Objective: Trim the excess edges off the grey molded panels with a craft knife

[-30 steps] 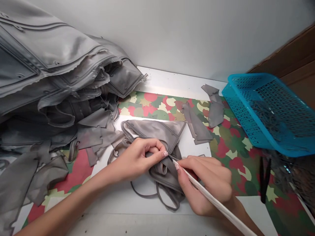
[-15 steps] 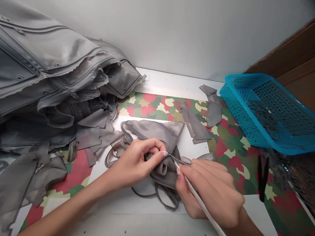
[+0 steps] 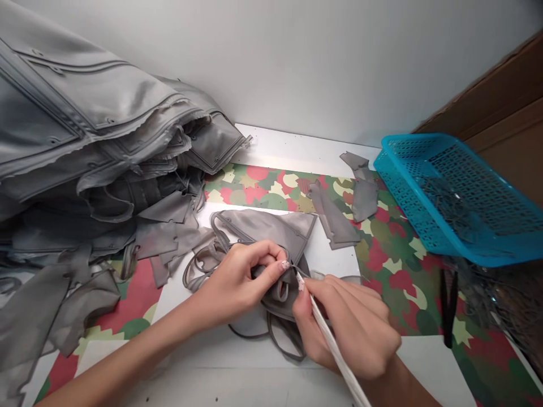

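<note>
Between thumb and fingers, my left hand [image 3: 250, 274] pinches the edge of a grey rubber-like sheet [image 3: 271, 226] with moulded ridges and thin looping strips. My right hand [image 3: 348, 322] is closed round a slim tool with a white wrapped handle [image 3: 335, 345], held like a pen. The tool's narrow tip meets the sheet right beside my left thumb; its exact shape is too small to make out. Below my hands, thin grey loops [image 3: 286, 339] hang from the sheet over the white board [image 3: 190, 350].
A tall stack of grey moulded sheets [image 3: 127, 96] leans in from the left, with loose grey offcuts [image 3: 163, 232] beside it. More grey strips [image 3: 333, 217] lie at back right. At right stand a blue basket [image 3: 424, 209] holding thin scraps and black tweezers [image 3: 448, 305] on the patterned cover [image 3: 407, 265].
My right hand and the tool have shifted left, closer to my left hand. The left hand keeps its pinch on the sheet. The whole view has shifted slightly.
</note>
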Motion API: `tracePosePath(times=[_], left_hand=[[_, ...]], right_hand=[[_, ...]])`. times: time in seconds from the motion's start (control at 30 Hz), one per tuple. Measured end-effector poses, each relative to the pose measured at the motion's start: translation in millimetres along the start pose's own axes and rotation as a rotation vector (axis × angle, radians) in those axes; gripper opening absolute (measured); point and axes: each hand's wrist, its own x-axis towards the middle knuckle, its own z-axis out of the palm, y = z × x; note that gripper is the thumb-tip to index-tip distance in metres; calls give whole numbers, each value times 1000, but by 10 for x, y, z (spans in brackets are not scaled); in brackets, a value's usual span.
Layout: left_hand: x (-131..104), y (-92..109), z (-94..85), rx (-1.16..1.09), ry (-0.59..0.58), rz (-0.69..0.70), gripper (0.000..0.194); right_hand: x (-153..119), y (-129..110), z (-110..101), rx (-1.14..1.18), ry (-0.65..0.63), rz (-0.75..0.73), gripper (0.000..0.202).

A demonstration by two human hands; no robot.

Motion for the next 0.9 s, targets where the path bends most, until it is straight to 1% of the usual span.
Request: tracePosePath(times=[0.13, 0.27, 0.37, 0.47, 0.53, 0.63, 0.73, 0.9], left_hand=[[12, -19, -20, 81, 40, 21, 21], [10, -63, -31, 211, 60, 108, 16], [3, -73, -19, 273, 117, 178, 11], [-2, -46, -6, 286, 137, 194, 9], [-5, -19, -2, 268, 115, 167, 8], [-11, 11, 3, 184, 55, 103, 9], [-19, 7, 16, 63, 5, 76, 12], [-22, -21, 44, -106, -37, 29, 14]], right_hand=[[8, 4, 2, 9, -10, 2, 13], [11, 16, 23, 35, -41, -8, 13], [0, 13, 42, 25, -46, -21, 12], [-15, 1, 48, 4, -51, -18, 11], [-19, -7, 52, -16, -54, -12, 11], [-21, -23, 66, -45, -44, -1, 9], [-23, -53, 77, -85, -4, 5, 7], [-44, -145, 79, -163, 70, 35, 8]])
